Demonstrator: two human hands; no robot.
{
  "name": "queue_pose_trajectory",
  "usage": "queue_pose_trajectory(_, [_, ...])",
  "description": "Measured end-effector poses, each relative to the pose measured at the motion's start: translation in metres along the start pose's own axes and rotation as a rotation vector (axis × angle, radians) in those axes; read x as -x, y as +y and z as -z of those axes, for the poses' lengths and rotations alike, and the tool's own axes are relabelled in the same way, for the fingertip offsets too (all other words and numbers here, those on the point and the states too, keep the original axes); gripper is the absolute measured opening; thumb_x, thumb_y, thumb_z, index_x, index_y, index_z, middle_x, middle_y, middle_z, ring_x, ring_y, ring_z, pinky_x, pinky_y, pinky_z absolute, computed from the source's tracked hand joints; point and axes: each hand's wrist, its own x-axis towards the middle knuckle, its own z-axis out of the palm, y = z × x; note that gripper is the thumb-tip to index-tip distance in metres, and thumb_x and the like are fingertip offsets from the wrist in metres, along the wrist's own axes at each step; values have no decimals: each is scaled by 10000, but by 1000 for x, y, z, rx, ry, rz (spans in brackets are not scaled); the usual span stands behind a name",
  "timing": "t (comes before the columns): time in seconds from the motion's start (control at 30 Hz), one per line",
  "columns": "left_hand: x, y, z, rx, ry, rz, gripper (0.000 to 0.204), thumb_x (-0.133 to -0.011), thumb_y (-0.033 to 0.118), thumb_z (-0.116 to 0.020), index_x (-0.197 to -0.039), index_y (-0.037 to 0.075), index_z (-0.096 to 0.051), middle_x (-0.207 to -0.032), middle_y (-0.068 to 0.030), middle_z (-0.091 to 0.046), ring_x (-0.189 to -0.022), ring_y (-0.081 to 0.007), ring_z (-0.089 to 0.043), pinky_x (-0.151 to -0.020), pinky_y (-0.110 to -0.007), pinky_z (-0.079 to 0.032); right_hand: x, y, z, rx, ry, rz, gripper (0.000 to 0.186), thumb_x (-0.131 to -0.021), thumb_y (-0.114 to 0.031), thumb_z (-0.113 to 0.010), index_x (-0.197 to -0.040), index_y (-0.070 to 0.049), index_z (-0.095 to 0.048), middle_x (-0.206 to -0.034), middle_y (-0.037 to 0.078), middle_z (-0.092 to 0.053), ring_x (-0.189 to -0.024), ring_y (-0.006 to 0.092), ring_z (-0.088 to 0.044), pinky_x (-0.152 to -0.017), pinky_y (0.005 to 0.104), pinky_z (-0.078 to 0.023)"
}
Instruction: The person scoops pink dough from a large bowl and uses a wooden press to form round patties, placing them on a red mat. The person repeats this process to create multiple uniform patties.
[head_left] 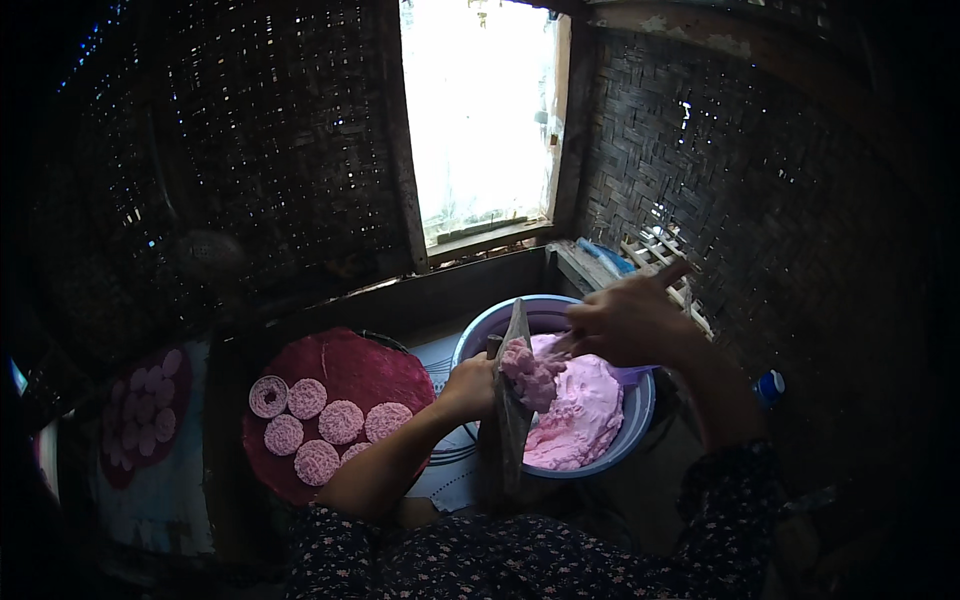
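Room: dim hut; woven bamboo walls (780,190) left and right; bright window opening (480,110) at far centre with a wooden sill.
Surface: low, dark; patterned cloth under the vessels.
Basin (640,410): blue-grey, right of centre, holding pink dough (585,410).
Tray (350,365): round, dark red, left of basin, carrying round patterned pink cakes (340,421).
Second tray (140,410): far left, in shadow, more pink cakes.
Mould board (513,420): narrow, upright at basin's near-left rim, dough lump on top.
Left hand (470,385): closed around the board.
Right hand (625,320): above the basin, fingers bunched, blurred; contents cannot be told.
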Motion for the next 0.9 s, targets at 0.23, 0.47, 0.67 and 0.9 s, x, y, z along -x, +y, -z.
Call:
queue_pose_trajectory(0.23, [-5, -38, -24, 715, -18, -25, 403, -723, 255, -710, -1048, 27, -639, -991, -107, -666, -902, -201, -626, -810, -324, -470, -26, 0, 2, 49, 16, 118, 133, -715, -257, -662, -738, -139, -604, -680, 28, -615, -700, 219, -644, -619, 369, -501])
queue_pose_trajectory(0.47, [-17, -86, -24, 1681, -357, 218, 386, -850, 171, -595, -1170, -29, -521, -1050, -78, -600, -910, -143, -592, -821, -338, -512, 9, 19, 61, -75, 73, -183, 242, -683, -330, -753, -681, -133, -612, -620, 22, -602, -581, 219, -621, -549, 372, -477])
queue_pose_trajectory(0.67, [-3, -57, -18, 466, 4, -62, 463, -744, 237, -722, -1151, 64, -584, -1068, -97, -628, -958, -178, -604, -839, -328, -475, 8, 12, 45, -45, 209, -29, 275, -622, -353, -784, -685, -129, -638, -602, 14, -589, -563, 204, -612, -524, 361, -459])
queue_pose_trajectory(0.9, [7, -30, -9, 508, 65, 143, 420, -744, 332, -660, -1057, 55, -624, -964, -178, -656, -896, -343, -635, -771, -385, -491, -3, -3, 45, 125, 141, 12, 252, -713, -343, -697, -687, -113, -596, -610, 34, -579, -581, 224, -624, -540, 370, -482])
